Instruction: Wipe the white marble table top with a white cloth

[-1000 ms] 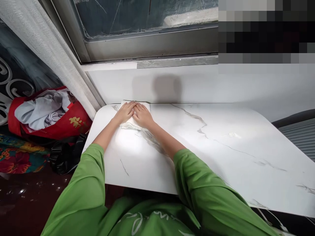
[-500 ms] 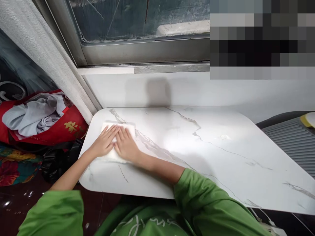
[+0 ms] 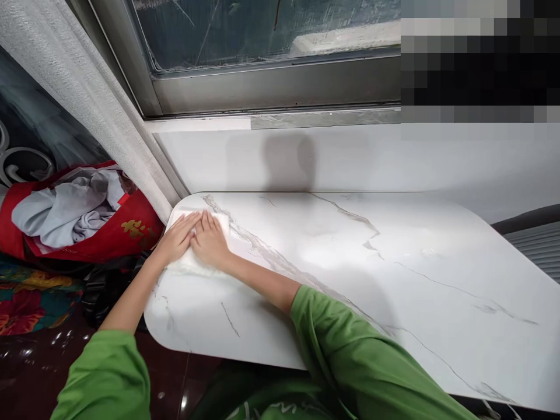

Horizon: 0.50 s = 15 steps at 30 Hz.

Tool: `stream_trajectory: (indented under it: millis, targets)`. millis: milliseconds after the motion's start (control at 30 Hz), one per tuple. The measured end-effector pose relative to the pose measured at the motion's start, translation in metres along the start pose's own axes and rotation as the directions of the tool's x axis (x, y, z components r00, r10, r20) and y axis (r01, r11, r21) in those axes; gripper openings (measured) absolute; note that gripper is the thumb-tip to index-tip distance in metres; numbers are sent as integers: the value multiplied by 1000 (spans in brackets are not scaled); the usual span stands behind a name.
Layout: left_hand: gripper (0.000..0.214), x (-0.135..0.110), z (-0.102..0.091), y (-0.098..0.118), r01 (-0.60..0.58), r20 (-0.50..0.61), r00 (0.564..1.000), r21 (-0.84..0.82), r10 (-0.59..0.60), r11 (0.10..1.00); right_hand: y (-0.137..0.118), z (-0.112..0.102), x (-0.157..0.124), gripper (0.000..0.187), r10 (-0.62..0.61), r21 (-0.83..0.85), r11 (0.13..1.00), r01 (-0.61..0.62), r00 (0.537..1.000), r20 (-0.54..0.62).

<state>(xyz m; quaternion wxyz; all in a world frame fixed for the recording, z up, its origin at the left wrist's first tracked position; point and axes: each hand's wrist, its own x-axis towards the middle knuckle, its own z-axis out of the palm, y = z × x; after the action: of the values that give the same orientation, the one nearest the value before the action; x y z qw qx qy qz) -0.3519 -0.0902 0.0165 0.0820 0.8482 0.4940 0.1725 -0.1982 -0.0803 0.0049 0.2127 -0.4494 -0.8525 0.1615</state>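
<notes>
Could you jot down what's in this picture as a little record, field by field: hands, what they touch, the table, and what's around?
left hand: left hand flat, palm down on the white cloth
right hand: right hand flat on the same cloth, beside the left
cloth: folded, at the table's far left corner
table: white marble-look table under a window
sleeves: green
beside table: red bag holding grey fabric, on the floor at the left

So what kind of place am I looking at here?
Probably a lived-in room of a home. A white marble-look table stands against a window with a pale curtain; a red bag stuffed with clothes sits on the floor beside it.
</notes>
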Motion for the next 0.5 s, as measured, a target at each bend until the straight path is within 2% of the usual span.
stream_trajectory:
  millis: [133,233,333,500]
  targets:
    - [50,62,15,-23,19,-60,998,-5,-19,1000,38,-7,41,55,28,-19,999,-30,997,-77]
    - [49,85,22,-28,39,-82,996,26,-37,999,56,-13,52,53,27,-44,999,-31,996,-91]
    - [50,83,27,-24,50,-84,996,73,-43,996,61,-16,48,52,-12,-55,998,7,996,-87]
    - [52,48,32,6,26,-74,997,132,-17,991,55,-21,10,52,-88,-47,995,85,995,-55]
